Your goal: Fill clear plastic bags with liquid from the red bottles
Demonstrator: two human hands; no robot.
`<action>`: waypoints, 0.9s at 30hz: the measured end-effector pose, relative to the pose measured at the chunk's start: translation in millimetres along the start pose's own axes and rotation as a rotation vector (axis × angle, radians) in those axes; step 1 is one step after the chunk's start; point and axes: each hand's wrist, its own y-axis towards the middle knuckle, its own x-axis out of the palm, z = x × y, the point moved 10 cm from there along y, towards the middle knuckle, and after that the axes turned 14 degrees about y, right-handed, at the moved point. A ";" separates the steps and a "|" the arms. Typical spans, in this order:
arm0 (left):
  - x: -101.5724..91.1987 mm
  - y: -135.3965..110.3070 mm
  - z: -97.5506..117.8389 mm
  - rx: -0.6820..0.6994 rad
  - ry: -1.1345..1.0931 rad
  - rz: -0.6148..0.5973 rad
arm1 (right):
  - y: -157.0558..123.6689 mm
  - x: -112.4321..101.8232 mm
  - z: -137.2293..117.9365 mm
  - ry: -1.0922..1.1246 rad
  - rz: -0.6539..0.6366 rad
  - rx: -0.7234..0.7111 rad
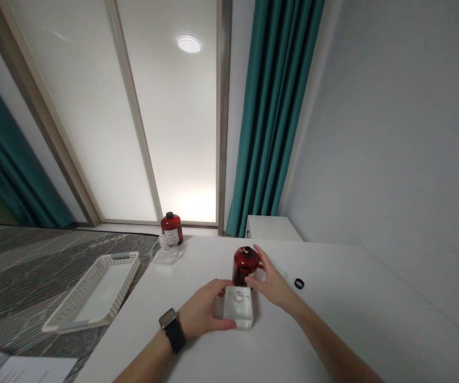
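Note:
On the white table, a red see-through bottle (pixel 245 261) stands upright with its neck uncapped. My right hand (pixel 268 279) is closed round its right side, fingers behind and thumb in front. Directly in front of it is a clear square glass bottle (pixel 239 308) with a round opening on top. My left hand (pixel 209 308) grips that one from the left, thumb at the near side and fingers at the far side. The two bottles look close together; whether they touch I cannot tell. A black ring (pixel 299 283) lies to the right of my right hand.
A second red bottle (pixel 172 230) with a black cap and white label stands at the table's far left corner, behind a clear glass piece (pixel 166 254). A white perforated basket (pixel 115 300) sits lower left, beyond the table (pixel 293 340). Behind stands a white cabinet (pixel 273 229).

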 end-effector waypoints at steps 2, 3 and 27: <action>0.5 0.4 0.8 0.003 -0.013 -0.003 | -1.9 -2.0 0.1 -0.009 -0.025 -0.005; 0.6 0.6 1.4 0.005 -0.020 -0.005 | -2.3 -2.7 -0.8 -0.016 -0.033 -0.011; 3.3 0.0 -2.3 0.004 -0.068 -0.005 | 2.1 1.1 -14.7 -0.151 0.010 -0.069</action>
